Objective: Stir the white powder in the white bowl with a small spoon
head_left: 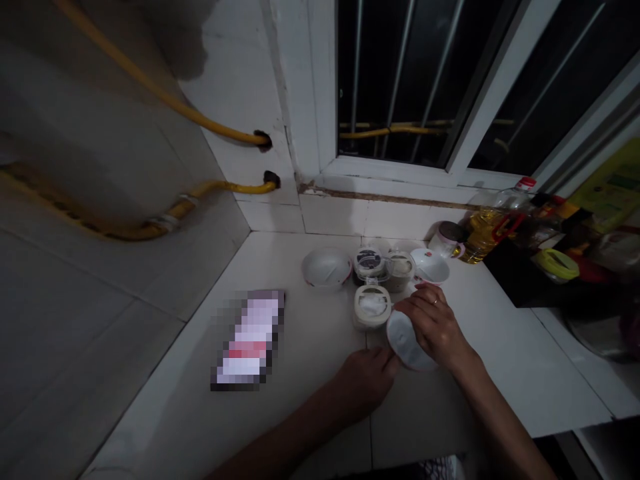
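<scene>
A white round dish or container (pixel 404 341) is tilted on the counter between my hands; its exact kind is unclear. My right hand (pixel 433 327), with a ring on one finger, curls over its upper right side. Low on its left edge, the closed fingers of my left hand (pixel 367 379) meet the rim. Just beyond stands a squarish seasoning jar (pixel 373 307) with white contents under a clear lid. Behind it are a jar with dark contents (pixel 370 261) and another pale jar (pixel 400 268).
White bowls stand at the back, one on the left (pixel 327 268) and one on the right (pixel 431 265). A blurred phone (pixel 250 337) lies at left. Beside a lidded glass jar (pixel 447 239), an oil bottle (pixel 483 230) and several condiments crowd the right. Yellow pipes (pixel 220 189) run along the wall.
</scene>
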`<state>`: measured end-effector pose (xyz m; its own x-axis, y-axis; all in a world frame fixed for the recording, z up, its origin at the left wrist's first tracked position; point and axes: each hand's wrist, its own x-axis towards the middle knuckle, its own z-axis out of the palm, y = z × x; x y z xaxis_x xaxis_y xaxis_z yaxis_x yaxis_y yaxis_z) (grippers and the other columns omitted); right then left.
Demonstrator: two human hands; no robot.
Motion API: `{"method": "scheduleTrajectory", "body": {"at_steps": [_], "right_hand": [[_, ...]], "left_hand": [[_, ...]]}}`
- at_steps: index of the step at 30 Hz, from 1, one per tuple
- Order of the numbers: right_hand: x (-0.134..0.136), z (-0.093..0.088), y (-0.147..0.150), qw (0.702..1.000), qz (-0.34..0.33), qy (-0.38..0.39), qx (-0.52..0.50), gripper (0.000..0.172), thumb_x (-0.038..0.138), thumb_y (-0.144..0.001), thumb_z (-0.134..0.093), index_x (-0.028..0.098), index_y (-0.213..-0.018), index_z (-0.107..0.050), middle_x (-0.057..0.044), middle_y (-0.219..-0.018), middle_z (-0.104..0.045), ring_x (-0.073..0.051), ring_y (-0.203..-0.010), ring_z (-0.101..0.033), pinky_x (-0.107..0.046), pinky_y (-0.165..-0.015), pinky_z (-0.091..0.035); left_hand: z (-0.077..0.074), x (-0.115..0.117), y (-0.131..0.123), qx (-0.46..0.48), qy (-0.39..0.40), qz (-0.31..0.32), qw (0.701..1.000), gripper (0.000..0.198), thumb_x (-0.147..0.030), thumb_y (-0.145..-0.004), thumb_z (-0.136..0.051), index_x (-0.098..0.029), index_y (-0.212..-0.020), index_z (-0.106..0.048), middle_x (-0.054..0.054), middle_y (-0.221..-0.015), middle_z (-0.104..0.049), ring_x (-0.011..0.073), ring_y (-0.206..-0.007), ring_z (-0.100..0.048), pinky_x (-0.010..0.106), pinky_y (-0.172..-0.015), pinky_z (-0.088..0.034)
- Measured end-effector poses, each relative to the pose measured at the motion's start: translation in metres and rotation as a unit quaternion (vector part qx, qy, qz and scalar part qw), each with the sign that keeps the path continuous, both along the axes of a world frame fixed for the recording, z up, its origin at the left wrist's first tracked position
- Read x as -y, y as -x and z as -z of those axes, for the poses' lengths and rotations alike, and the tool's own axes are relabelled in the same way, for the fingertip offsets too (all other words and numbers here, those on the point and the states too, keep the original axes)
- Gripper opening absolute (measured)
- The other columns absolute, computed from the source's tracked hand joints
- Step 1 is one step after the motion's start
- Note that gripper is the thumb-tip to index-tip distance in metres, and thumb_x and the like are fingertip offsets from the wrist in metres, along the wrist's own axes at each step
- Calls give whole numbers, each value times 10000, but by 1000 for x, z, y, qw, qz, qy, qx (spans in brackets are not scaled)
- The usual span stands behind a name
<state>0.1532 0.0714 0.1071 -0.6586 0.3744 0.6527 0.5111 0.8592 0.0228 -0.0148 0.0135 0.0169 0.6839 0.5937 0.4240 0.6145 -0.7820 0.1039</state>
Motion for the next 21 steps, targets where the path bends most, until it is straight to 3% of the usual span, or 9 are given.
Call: {"method": "scheduleTrajectory", "body": {"at_steps": [6, 14, 21], "right_hand": [[-8, 13, 8, 998, 9, 8, 58, 259, 23, -894, -379, 138, -953, -603, -58, -731, -660, -187, -752, -548, -404, -873, -459], [-1, -8, 2, 999, 11, -4, 47, 291, 6, -876, -402, 162, -1033, -591, -60, -821, -674, -194, -814, -565, -442, -916, -450], [-3, -6, 5, 998, 8, 22, 63, 280, -12, -856, -394, 130, -968, -607, -58, -740, -646, -189, -770, -550, -426, -917, -454]], "left_hand": [[1, -1, -1, 7, -15, 2, 1000, 106, -98, -867, -435, -152, -905, -519, 42, -745, -594, 175, -647, -595, 264, -532, -453], [-2, 0, 0, 18, -22, 3, 1000, 124, -87, -853, -433, -152, -917, -516, 34, -738, -585, 180, -638, -583, 277, -530, -453], [2, -1, -1, 12, -20, 1, 1000, 115, -92, -860, -427, -159, -876, -519, 37, -726, -585, 170, -631, -582, 261, -535, -449]]}}
